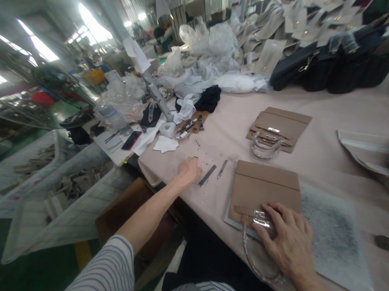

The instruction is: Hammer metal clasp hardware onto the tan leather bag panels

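Note:
My left hand (189, 170) is closed at the table's near-left edge. Its fingertips are at a tiny dark piece, and what they hold is hidden. Just right of it lie a flat metal strip (207, 175) and a slim metal pen-like tool (222, 169), amid small pale crumbs. My right hand (289, 239) presses on a brown leather bag panel (266, 183), thumb and index finger around its shiny metal clasp (261, 218). A plastic-wrapped handle (251, 258) hangs from the panel toward me. Under the panel lies a grey speckled sheet (335, 235).
Another brown bag panel (283, 122) with a wrapped handle lies farther back. Black bags (331, 68) and heaped pale bag parts (270, 31) stand behind. At left are a lamp-like post (158, 93), a phone (131, 140) and scrap bins (69, 199). A dark object (387, 243) sits right.

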{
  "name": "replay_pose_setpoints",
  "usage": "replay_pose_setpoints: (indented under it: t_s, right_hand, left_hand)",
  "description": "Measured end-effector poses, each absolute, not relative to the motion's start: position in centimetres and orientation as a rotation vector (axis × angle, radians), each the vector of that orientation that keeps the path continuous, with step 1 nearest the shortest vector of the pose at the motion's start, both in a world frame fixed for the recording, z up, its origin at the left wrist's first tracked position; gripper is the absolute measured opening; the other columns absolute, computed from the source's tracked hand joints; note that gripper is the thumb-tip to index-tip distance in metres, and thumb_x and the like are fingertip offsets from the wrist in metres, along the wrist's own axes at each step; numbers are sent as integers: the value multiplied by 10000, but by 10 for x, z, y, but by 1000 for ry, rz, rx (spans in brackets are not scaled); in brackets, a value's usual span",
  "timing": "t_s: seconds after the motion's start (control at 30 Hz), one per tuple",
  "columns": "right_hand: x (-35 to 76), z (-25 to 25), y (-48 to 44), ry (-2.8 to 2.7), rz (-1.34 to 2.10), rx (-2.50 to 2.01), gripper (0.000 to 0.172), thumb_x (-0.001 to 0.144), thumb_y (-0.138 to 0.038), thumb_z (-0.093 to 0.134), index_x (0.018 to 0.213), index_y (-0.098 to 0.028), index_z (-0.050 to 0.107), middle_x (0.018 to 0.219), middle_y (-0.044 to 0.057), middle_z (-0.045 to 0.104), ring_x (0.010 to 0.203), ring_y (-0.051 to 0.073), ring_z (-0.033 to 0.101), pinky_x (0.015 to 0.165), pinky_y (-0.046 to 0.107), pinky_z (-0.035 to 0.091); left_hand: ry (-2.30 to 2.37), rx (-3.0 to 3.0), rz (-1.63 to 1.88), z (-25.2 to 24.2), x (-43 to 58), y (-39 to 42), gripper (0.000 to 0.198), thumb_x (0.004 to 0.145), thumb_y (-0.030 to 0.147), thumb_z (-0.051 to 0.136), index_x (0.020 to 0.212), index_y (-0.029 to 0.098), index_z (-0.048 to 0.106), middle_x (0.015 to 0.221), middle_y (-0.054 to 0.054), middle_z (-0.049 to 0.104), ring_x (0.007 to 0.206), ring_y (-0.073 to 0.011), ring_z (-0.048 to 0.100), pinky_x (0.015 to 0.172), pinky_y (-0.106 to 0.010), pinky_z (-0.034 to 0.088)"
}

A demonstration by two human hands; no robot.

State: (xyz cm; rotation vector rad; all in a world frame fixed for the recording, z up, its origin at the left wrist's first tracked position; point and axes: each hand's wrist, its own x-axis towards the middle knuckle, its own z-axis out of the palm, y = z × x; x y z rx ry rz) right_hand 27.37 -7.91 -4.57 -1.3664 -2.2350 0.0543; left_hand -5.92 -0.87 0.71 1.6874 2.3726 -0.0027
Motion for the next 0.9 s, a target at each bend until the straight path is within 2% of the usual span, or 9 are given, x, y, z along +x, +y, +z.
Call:
replay_pose_setpoints:
  t_s: [0.1, 0.2, 0.3, 0.37, 0.43, 0.53, 0.63, 0.7, 0.9]
  right_hand:
    - [274, -46, -79, -2235, 48, -1366, 455, 973, -528, 445, 1217, -196, 640, 1217, 128, 624, 1120, 347, 539, 1003, 545, 383]
    - [274, -46, -79, -2246, 70, -1372, 462, 972, -541, 444, 1219, -205, 642, 1224, 128, 622, 1143, 352, 534, 1017, 552, 372]
    - [273, -46, -79, -2249, 92, -1386, 461, 968, -541, 451, 1225, -209, 640, 1235, 126, 620, 1162, 356, 530, 1027, 558, 363]
    - [273, -46, -79, -2245, 100, -1391, 466, 967, -542, 451, 1227, -202, 638, 1237, 131, 619, 1163, 358, 529, 1028, 560, 362]
    - [273, -46, -79, -2241, 108, -1394, 469, 968, -540, 447, 1225, -197, 638, 1237, 136, 619, 1169, 361, 527, 1039, 564, 355]
    - [272, -45, -80, -2242, 111, -1403, 468, 971, -532, 443, 1232, -195, 636, 1240, 140, 618, 1174, 364, 529, 1058, 571, 342]
    - [273, -43, -80, -2254, 119, -1408, 465, 974, -526, 446, 1245, -196, 630, 1235, 143, 616, 1171, 366, 536, 1065, 578, 339]
    - [274, -42, -80, -2267, 125, -1402, 460, 976, -525, 450, 1246, -197, 626, 1234, 145, 615, 1172, 369, 538, 1061, 579, 343]
    - [275, -45, -81, -2249, 135, -1402, 491, 973, -574, 447, 1251, -201, 607, 1260, 153, 604, 1173, 389, 543, 1026, 573, 380]
  left_hand:
    - [2359, 1495, -64, 6, -76, -6, 418, 835, 379, 730, 1155, 122, 653, 1273, -216, 679, 1227, -328, 632, 990, -343, 491]
    - [2315, 1362, -42, 2, -88, 4, 265, 751, 297, 793, 936, 136, 693, 1128, -195, 738, 1156, -331, 674, 924, -329, 520]
    - [2244, 1274, 53, 0, -95, 11, 166, 694, 175, 806, 698, 126, 648, 872, -178, 748, 971, -331, 729, 812, -346, 551]
    - [2153, 1200, 160, 2, -98, 9, 191, 734, 170, 781, 650, 120, 617, 720, -135, 711, 785, -280, 734, 711, -335, 562]
    - [2053, 1150, 274, 5, -97, 3, 176, 814, 215, 738, 726, 112, 626, 686, -90, 694, 681, -207, 707, 660, -301, 566]
    - [1836, 1058, 593, 3, -83, -14, 212, 864, 295, 725, 887, 115, 614, 754, -60, 702, 680, -145, 688, 681, -262, 576]
    - [1480, 916, 1037, -9, -52, -35, 377, 764, 401, 823, 892, 131, 593, 745, -37, 690, 659, -140, 671, 665, -256, 563]
    - [1338, 920, 1192, -19, -24, -48, 429, 696, 428, 865, 876, 140, 603, 748, -23, 685, 667, -137, 662, 669, -251, 550]
    - [1281, 1015, 1270, -33, 26, -67, 286, 771, 344, 791, 907, 140, 644, 824, -37, 696, 717, -125, 644, 682, -233, 520]
